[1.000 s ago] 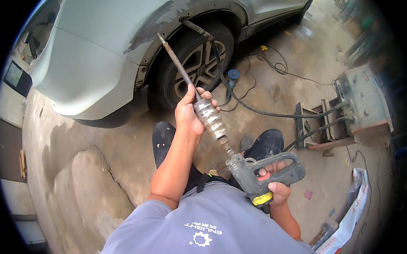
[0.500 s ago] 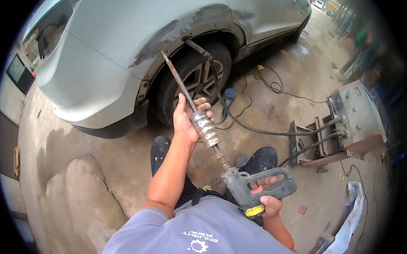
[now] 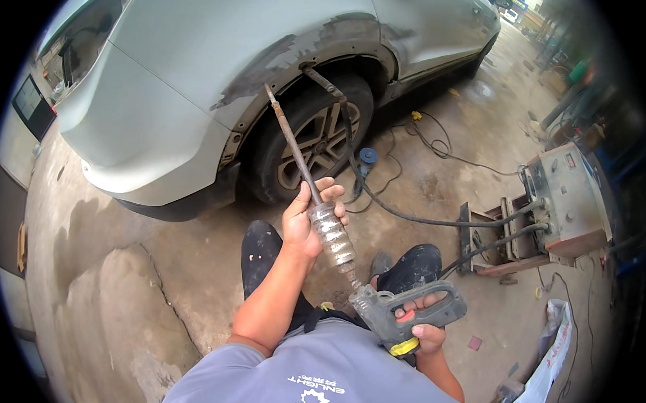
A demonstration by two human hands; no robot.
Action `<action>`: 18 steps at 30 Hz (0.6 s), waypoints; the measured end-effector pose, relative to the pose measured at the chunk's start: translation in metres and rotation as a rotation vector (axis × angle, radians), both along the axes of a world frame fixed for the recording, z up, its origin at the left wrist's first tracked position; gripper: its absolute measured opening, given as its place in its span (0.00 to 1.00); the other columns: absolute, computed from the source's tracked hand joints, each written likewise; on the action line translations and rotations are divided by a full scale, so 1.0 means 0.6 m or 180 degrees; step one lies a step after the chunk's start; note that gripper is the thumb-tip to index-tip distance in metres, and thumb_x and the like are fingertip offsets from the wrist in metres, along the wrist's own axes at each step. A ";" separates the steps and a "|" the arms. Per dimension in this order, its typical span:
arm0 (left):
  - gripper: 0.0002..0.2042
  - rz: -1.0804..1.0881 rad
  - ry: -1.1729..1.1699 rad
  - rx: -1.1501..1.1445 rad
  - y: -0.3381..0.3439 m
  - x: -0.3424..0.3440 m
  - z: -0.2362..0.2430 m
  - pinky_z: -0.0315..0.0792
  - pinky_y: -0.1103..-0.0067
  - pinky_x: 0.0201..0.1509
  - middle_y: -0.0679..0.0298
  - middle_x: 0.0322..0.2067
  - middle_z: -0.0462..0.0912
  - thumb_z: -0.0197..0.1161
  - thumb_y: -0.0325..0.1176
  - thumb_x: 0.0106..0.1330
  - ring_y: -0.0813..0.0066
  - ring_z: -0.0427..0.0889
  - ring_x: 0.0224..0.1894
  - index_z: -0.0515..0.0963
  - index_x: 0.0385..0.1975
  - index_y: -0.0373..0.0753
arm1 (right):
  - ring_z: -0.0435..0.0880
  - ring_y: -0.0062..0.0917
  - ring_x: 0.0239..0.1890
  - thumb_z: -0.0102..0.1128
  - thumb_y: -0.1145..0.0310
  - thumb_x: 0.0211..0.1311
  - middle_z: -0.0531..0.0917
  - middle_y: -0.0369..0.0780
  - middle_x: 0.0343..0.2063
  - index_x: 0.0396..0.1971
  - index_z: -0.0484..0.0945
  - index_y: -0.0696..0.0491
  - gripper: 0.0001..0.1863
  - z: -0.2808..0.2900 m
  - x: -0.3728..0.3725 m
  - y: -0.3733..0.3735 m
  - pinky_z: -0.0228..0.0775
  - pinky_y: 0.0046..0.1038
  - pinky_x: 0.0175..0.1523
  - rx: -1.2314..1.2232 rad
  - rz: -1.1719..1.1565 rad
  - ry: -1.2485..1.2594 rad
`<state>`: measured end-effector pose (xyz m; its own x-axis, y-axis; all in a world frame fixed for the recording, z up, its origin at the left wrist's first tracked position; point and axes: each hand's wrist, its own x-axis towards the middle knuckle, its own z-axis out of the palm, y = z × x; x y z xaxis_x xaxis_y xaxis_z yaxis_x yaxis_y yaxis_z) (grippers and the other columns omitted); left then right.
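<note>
My right hand (image 3: 428, 335) grips the dark grey pistol-style handle of a dent puller gun (image 3: 409, 314) with a red trigger and yellow band. From its front runs a long rusty rod (image 3: 293, 141), pointing up and away. A ribbed metal slide weight (image 3: 332, 237) sits on the rod close to the gun. My left hand (image 3: 304, 227) is wrapped round the weight's upper end, thumb and fingers on either side of the rod. The rod's thin tip lies at the sanded grey patch (image 3: 256, 76) above the car's rear wheel arch; whether it touches is unclear.
A silver car (image 3: 166, 86) stands ahead, its wheel (image 3: 324, 140) in the arch. A cable clamp (image 3: 323, 81) is fixed to the arch edge, its thick cable running to a boxy grey machine (image 3: 571, 198) at right. A blue-disc tool (image 3: 366, 156) and thin cords lie on the floor.
My left hand and the slide weight have come down the rod toward the gun, narrowing the gap below the weight. My right hand stays nearly in place on the handle.
</note>
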<state>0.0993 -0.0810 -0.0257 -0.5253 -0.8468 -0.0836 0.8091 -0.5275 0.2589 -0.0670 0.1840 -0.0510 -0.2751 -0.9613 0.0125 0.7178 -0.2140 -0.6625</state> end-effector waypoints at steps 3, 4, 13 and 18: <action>0.16 0.0161 -0.0763 -0.0171 -0.015 0.015 -0.035 0.81 0.63 0.32 0.55 0.31 0.86 0.57 0.46 0.76 0.60 0.84 0.28 0.77 0.40 0.37 | 0.71 0.27 0.41 0.64 0.77 0.38 0.68 0.34 0.34 0.33 0.63 0.44 0.22 0.013 0.004 0.001 0.70 0.38 0.57 0.0168 -0.0059 0.0089; 0.13 0.0178 -0.1091 -0.0083 -0.015 0.018 -0.024 0.82 0.65 0.31 0.56 0.29 0.85 0.62 0.43 0.74 0.60 0.85 0.27 0.76 0.36 0.38 | 0.72 0.27 0.41 0.64 0.77 0.38 0.68 0.34 0.34 0.34 0.64 0.44 0.22 0.017 0.006 0.002 0.70 0.38 0.57 0.0257 -0.0081 0.0125; 0.14 0.0128 -0.1738 -0.0309 -0.032 0.021 -0.019 0.81 0.68 0.29 0.58 0.26 0.83 0.61 0.43 0.75 0.62 0.83 0.25 0.74 0.34 0.39 | 0.74 0.29 0.42 0.64 0.75 0.36 0.71 0.36 0.35 0.33 0.64 0.46 0.22 0.008 0.000 -0.001 0.71 0.39 0.57 0.0403 -0.0027 0.0241; 0.14 0.0103 -0.1465 -0.0155 -0.037 0.021 -0.018 0.82 0.67 0.29 0.56 0.26 0.84 0.59 0.43 0.76 0.61 0.84 0.25 0.74 0.34 0.38 | 0.73 0.28 0.41 0.64 0.74 0.36 0.70 0.35 0.35 0.33 0.64 0.46 0.22 0.000 -0.001 0.002 0.71 0.38 0.56 0.0198 -0.0107 0.0205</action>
